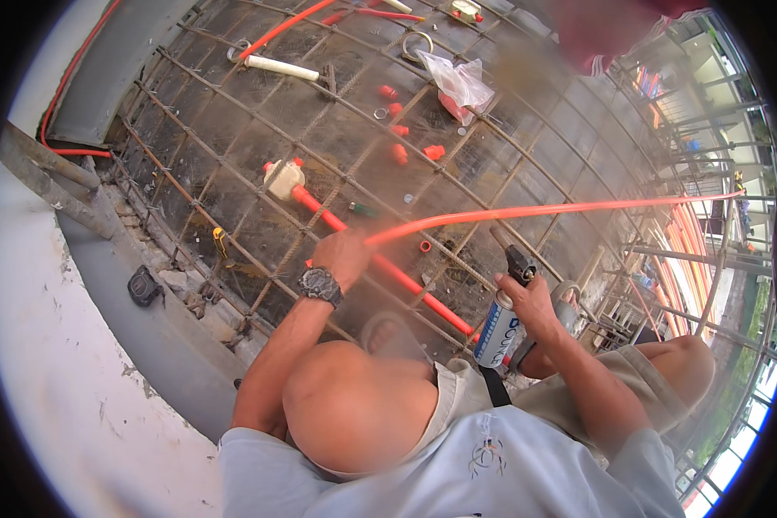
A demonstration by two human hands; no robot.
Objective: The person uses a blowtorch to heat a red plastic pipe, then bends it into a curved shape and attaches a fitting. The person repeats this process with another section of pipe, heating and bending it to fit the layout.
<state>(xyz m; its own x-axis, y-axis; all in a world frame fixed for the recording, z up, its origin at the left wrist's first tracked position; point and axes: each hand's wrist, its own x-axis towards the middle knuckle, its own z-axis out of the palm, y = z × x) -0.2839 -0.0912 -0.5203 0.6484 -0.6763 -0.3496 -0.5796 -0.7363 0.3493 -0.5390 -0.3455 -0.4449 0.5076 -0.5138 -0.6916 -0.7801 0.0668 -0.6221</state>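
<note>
My left hand (pixel 344 255), with a dark watch on its wrist, is closed around the end of a long orange conduit pipe (pixel 527 212) that runs off to the far right. Its fingers are mostly hidden behind the back of the hand. Beneath that hand a second orange pipe (pixel 414 287) slants from a cream round junction box (pixel 283 181) with red fittings toward my legs. My right hand (pixel 535 309) grips a blowtorch (pixel 520 264) by its head, on top of a white and blue gas can (pixel 497 332). The torch's nozzle points up and left, just below the long pipe. No flame shows.
A rebar grid (pixel 354 160) spreads over dark boards. Red fittings (pixel 400 154), a plastic bag (pixel 457 86) and a white pipe piece (pixel 282 68) lie among the bars. At left are a yellow cutter (pixel 220 243) and a tape measure (pixel 144 286). A person's dark red garment (pixel 613 34) shows at top.
</note>
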